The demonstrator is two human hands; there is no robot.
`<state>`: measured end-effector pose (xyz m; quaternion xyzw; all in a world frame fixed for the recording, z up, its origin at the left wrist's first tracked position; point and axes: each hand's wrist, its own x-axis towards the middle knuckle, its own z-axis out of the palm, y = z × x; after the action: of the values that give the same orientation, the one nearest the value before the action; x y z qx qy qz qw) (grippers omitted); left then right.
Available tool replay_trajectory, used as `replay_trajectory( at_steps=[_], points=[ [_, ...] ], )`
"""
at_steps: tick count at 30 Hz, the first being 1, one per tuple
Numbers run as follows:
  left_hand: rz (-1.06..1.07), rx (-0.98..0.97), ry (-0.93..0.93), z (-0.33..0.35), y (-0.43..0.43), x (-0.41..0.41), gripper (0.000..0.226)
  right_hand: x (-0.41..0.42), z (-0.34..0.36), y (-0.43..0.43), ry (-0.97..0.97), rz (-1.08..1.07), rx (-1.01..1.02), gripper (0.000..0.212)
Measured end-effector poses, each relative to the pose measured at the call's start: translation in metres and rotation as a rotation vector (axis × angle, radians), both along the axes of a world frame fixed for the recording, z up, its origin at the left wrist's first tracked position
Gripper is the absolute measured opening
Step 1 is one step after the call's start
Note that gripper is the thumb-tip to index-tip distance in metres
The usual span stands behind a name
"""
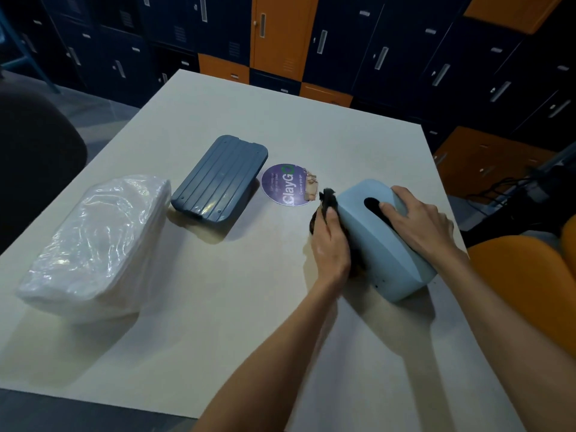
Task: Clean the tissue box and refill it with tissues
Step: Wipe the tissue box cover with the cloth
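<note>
At the right side of the table we judge the cleaning half done: our left hand grips a dark cloth against the side of the pale blue tissue box, and our right hand clasps the box from above, fingertips at its slot. Refilling is not begun. The dark blue base lies apart and the wrapped tissue pack sits unopened at the left. A round sticker reads "ClayGo" and, smaller, "Clean as you go".

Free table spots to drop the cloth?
Bare table at the near edge, between tissue pack and left arm; another patch beyond the dark lid and sticker. Crowded round the tissue box: left hand with cloth, right hand on it.
</note>
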<state>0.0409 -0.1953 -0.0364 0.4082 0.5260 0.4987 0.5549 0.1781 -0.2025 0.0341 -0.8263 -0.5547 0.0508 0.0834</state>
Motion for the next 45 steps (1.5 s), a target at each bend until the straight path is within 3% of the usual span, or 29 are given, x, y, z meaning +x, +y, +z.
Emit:
replay_trajectory(
  at_steps=[5,9,12,20,24,26,32,36,39,42,45],
  points=[
    [0.003,-0.028,-0.010,-0.014,-0.057,0.012,0.047,0.001,0.000,0.000,0.002,-0.002,0.000,0.047],
    [0.008,-0.132,-0.004,-0.004,-0.006,0.005,0.050,0.000,0.001,-0.001,0.009,-0.020,0.007,0.049],
    [0.017,-0.091,-0.061,0.007,0.018,0.005,0.048,-0.001,0.000,0.000,0.007,-0.018,0.012,0.048],
    [-0.112,-0.054,0.057,-0.009,-0.067,-0.003,0.043,0.001,-0.001,0.001,-0.004,-0.002,0.016,0.047],
    [0.082,-0.258,-0.244,0.003,-0.016,-0.033,0.041,-0.003,-0.001,-0.001,-0.032,0.009,0.027,0.046],
    [0.063,-0.300,-0.259,0.008,0.014,-0.026,0.046,-0.005,0.000,-0.001,-0.034,0.005,0.026,0.046],
    [0.038,0.079,-0.124,0.021,-0.008,0.028,0.045,-0.008,0.003,0.000,-0.019,-0.054,0.026,0.045],
    [-0.104,0.132,-0.013,0.001,-0.061,0.024,0.050,-0.008,0.003,-0.001,-0.020,-0.056,0.027,0.046],
    [-0.099,0.049,-0.005,0.003,-0.031,0.018,0.050,-0.008,0.003,-0.001,-0.014,-0.059,0.028,0.046],
    [-0.067,-0.155,-0.011,0.018,0.025,0.014,0.045,-0.009,0.004,-0.001,0.000,-0.074,0.038,0.045],
    [-0.170,-0.280,-0.025,0.026,0.058,0.004,0.042,-0.009,0.004,0.000,-0.007,-0.080,0.043,0.043]
  ],
)
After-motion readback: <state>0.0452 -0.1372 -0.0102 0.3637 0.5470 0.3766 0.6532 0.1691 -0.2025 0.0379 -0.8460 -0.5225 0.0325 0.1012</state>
